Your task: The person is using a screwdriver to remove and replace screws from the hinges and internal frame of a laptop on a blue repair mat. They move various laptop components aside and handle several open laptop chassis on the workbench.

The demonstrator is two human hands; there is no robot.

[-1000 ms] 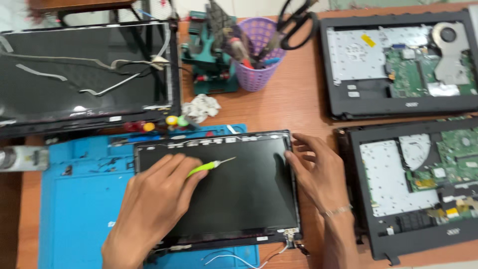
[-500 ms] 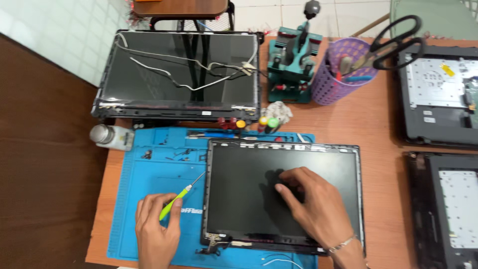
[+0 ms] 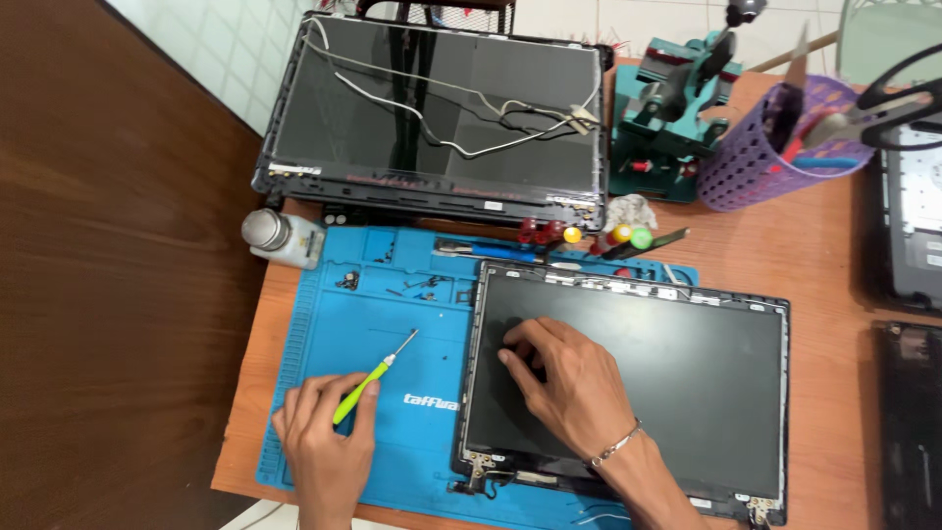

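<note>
Head view:
L hand: low on the blue mat, fingers curled round a green screwdriver.
Screwdriver: green handle in the L hand, thin metal tip pointing up and to the right, over the mat, not touching the screen.
R hand: lies flat on the dark screen, fingers spread a bit, holding nothing. Fingertips press near the screen's left side. Thin bracelet on the wrist.
Screen panel: big black laptop screen in its frame, lying flat, left part on the mat, right part on the wood table. Small metal hinges at the bottom corners.
Blue mat: on the table, w/ little trays along the top. A few tiny screws lie near the top left.
2nd screen: another black laptop lid at the back of the table, w/ thin white wires lying across it.
Bottle: small, silver cap, lying on its side by the mat's top left corner.
Green stand: teal tool holder behind the mat, right of the 2nd screen.
Purple basket: just beside the stand, full of tools; black scissors stick out.
Table: orange-brown wood. More dark laptop parts at the far right edge, cut off.
</note>
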